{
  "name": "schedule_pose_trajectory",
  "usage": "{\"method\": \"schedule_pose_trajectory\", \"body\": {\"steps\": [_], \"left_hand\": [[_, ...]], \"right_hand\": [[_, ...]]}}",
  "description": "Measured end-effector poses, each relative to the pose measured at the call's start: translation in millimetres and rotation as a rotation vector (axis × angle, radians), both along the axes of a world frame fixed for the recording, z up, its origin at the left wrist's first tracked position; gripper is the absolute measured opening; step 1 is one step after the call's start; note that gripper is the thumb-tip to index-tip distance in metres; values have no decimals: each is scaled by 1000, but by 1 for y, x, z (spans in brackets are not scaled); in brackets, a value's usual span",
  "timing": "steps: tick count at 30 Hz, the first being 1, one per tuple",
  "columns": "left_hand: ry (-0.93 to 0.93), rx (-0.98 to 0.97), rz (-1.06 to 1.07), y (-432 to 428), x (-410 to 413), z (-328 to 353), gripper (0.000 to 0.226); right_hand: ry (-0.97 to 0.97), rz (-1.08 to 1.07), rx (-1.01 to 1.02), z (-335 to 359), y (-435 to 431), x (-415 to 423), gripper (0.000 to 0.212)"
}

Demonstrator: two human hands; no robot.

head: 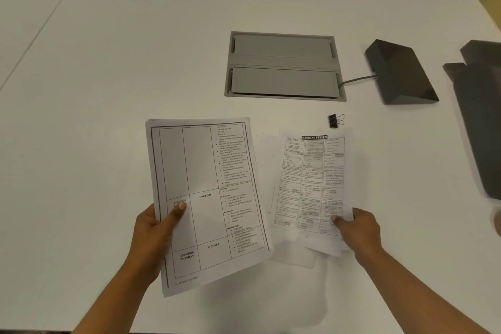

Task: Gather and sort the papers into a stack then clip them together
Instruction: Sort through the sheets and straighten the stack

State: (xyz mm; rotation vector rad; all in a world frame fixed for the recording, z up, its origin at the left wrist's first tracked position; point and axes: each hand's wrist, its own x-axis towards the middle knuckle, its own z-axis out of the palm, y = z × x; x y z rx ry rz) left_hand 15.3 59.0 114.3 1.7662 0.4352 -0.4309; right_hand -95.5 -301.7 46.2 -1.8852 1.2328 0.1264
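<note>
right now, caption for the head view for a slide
Left hand holds a timetable sheaf, right hand grips the banking sheet; binder clip waits unused.

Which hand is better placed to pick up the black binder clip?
The right hand, probably: the black metal binder clip lies on the white table on its side, just beyond its printed sheets.

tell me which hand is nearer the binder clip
Right. The right hand holds the banking sheet just below the binder clip; the left hand is farther left, holding the timetable sheets.
</note>
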Motion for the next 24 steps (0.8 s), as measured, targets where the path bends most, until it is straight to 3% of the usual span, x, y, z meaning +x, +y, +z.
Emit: {"method": "schedule_pose_trajectory", "body": {"steps": [3,7,11,17,24], "left_hand": [[-1,6,8,0,2,1,13],[-12,26,31,6,8,4,8],[-22,10,20,13,14,6,26],[-13,-57,-9,0,14,11,24],[50,-210,-19,-31,14,17,40]], "right_hand": [[-108,-58,93,4,-3,-2,9],[-257,-112,223,16,-13,-9,22],[-361,-123,279,35,-22,-15,14],[-464,18,415,70,-17,-13,31],[-467,235,523,96,10,3,29]]}}
